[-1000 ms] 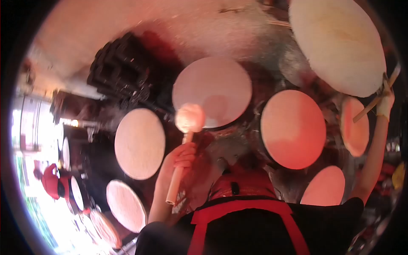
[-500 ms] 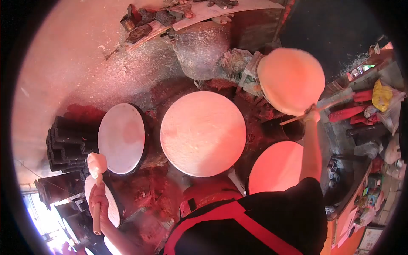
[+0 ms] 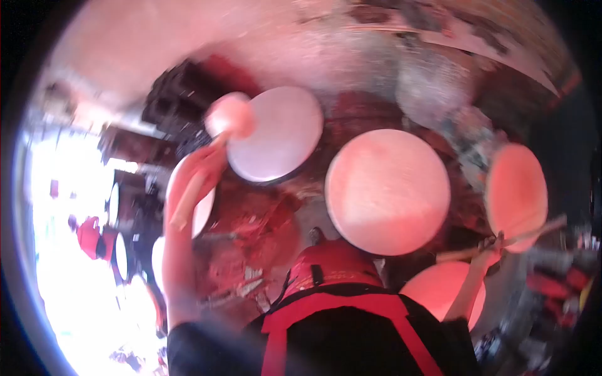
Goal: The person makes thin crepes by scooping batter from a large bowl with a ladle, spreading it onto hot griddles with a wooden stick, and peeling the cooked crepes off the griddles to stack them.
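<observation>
My left hand (image 3: 205,164) is wrapped round the wooden handle (image 3: 188,203) of a tool whose pale rounded head (image 3: 232,118) is blurred. That head overlaps the left edge of a pale round plate (image 3: 279,135); whether they touch I cannot tell. At the right, my right hand (image 3: 492,250) is closed on a thin wooden stick (image 3: 536,233), which crosses the lower edge of an orange-lit round disc (image 3: 517,194). Between my hands lies a large round plate (image 3: 389,188) with a whitish surface. Another pinkish round plate (image 3: 436,289) is partly hidden behind my right forearm.
Dark stacked cylinders (image 3: 179,94) stand by the wall at the upper left. A person in red (image 3: 91,237) is in the bright area at the far left. Reddish debris (image 3: 254,232) covers the floor ahead of me. A cluttered ledge (image 3: 483,47) runs along the upper right.
My view has swung left, so the plates appear farther right. The tool head in my left hand now overlaps the left plate. The person in red has come into view.
</observation>
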A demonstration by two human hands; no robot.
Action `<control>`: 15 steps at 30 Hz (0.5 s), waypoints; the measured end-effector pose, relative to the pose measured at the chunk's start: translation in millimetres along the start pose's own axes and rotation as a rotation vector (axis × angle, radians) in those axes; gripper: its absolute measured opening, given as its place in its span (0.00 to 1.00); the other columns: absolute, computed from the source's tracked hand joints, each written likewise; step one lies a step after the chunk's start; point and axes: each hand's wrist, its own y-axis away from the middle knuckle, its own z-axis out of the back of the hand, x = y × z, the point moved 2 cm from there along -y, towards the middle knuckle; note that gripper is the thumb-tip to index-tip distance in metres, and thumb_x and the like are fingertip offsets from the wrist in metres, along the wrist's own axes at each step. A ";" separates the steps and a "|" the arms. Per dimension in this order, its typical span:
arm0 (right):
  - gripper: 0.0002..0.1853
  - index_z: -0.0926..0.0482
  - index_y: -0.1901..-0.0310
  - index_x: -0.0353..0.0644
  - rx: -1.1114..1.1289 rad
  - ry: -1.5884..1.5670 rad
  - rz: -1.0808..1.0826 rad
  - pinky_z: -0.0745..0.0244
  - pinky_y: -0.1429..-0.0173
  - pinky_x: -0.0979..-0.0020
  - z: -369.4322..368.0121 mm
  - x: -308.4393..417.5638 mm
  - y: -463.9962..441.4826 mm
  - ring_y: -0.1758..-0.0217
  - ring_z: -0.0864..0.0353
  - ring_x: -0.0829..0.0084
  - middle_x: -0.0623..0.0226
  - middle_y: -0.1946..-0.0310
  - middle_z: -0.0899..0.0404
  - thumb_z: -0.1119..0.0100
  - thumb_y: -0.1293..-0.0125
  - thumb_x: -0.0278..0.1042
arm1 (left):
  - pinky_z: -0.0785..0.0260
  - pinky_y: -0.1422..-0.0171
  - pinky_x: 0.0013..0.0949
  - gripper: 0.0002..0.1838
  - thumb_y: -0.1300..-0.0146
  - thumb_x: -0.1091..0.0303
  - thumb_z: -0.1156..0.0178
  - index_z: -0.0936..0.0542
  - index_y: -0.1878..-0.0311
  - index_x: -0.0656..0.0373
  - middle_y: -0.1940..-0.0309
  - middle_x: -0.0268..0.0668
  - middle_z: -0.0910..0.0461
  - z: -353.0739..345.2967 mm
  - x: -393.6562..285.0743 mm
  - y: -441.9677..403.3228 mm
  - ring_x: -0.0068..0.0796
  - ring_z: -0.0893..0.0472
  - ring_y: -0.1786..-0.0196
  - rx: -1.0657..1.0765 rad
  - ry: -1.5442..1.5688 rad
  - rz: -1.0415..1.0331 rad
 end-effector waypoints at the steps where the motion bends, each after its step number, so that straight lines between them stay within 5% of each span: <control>1: 0.12 0.23 0.50 0.51 0.175 0.083 -0.098 0.53 0.88 0.77 -25.0 -8.1 20.3 0.91 0.48 0.83 0.78 0.85 0.38 0.43 0.29 0.45 | 0.29 0.66 0.20 0.16 0.27 0.73 0.52 0.31 0.38 0.67 0.65 0.34 0.24 -5.2 1.5 -17.4 0.20 0.23 0.68 0.217 0.517 0.104; 2: 0.14 0.22 0.49 0.56 0.131 0.257 -0.260 0.59 0.92 0.77 -94.1 8.3 88.0 0.95 0.53 0.84 0.83 0.89 0.44 0.44 0.29 0.50 | 0.33 0.74 0.18 0.17 0.25 0.71 0.54 0.33 0.38 0.68 0.71 0.30 0.29 -10.2 3.0 -34.4 0.17 0.27 0.74 0.382 0.991 0.317; 3: 0.13 0.22 0.49 0.59 0.243 0.342 -0.479 0.56 0.91 0.78 -120.1 -12.8 106.9 0.94 0.51 0.84 0.83 0.88 0.44 0.47 0.27 0.52 | 0.35 0.76 0.17 0.16 0.24 0.70 0.55 0.32 0.39 0.69 0.74 0.29 0.32 -31.7 -12.1 -43.7 0.15 0.31 0.78 0.340 1.097 0.412; 4: 0.14 0.22 0.49 0.60 0.572 0.059 -0.616 0.56 0.91 0.77 -108.9 -73.7 90.0 0.94 0.51 0.83 0.83 0.88 0.45 0.46 0.28 0.55 | 0.36 0.77 0.17 0.16 0.25 0.71 0.54 0.33 0.39 0.68 0.76 0.28 0.35 -33.7 -0.4 -67.5 0.14 0.33 0.80 0.401 1.150 0.482; 5: 0.17 0.23 0.49 0.62 0.591 0.470 -0.619 0.54 0.91 0.75 -147.9 -90.4 128.8 0.94 0.50 0.81 0.84 0.88 0.44 0.50 0.29 0.60 | 0.37 0.78 0.17 0.16 0.25 0.71 0.54 0.33 0.39 0.68 0.77 0.26 0.37 -30.8 17.7 -98.3 0.14 0.35 0.81 0.473 1.198 0.557; 7: 0.19 0.24 0.48 0.66 0.709 0.301 -0.861 0.51 0.91 0.75 -171.1 -172.4 173.1 0.94 0.47 0.80 0.82 0.87 0.38 0.56 0.28 0.64 | 0.39 0.80 0.19 0.11 0.27 0.73 0.52 0.28 0.48 0.69 0.77 0.27 0.34 -32.7 50.7 -146.0 0.16 0.34 0.81 0.431 1.069 0.621; 9: 0.20 0.25 0.44 0.64 0.855 0.073 -1.063 0.46 0.87 0.75 -216.2 -226.2 235.9 0.90 0.40 0.79 0.79 0.83 0.32 0.55 0.29 0.63 | 0.37 0.82 0.27 0.05 0.34 0.71 0.45 0.25 0.63 0.64 0.78 0.34 0.29 -26.5 86.6 -193.9 0.22 0.27 0.79 0.235 0.322 0.272; 11: 0.18 0.24 0.40 0.55 0.886 0.042 -0.857 0.35 0.81 0.72 -288.2 -173.4 349.3 0.81 0.26 0.77 0.70 0.71 0.20 0.44 0.30 0.42 | 0.32 0.77 0.36 0.04 0.39 0.72 0.43 0.25 0.67 0.62 0.78 0.40 0.25 -22.6 105.0 -222.3 0.32 0.22 0.74 0.058 -0.182 0.096; 14: 0.26 0.33 0.30 0.50 0.755 0.477 0.310 0.24 0.63 0.67 -300.3 -279.3 406.6 0.66 0.19 0.67 0.62 0.60 0.21 0.46 0.29 0.32 | 0.27 0.65 0.45 0.06 0.43 0.71 0.43 0.22 0.62 0.57 0.73 0.45 0.20 3.8 143.7 -261.7 0.44 0.18 0.67 -0.231 -0.685 -0.278; 15: 0.28 0.35 0.28 0.51 0.718 0.675 0.506 0.26 0.55 0.64 -313.9 -268.5 439.4 0.58 0.21 0.60 0.57 0.57 0.22 0.46 0.30 0.30 | 0.26 0.61 0.47 0.09 0.43 0.70 0.42 0.21 0.58 0.55 0.71 0.47 0.18 12.4 149.7 -270.0 0.47 0.17 0.64 -0.346 -0.798 -0.423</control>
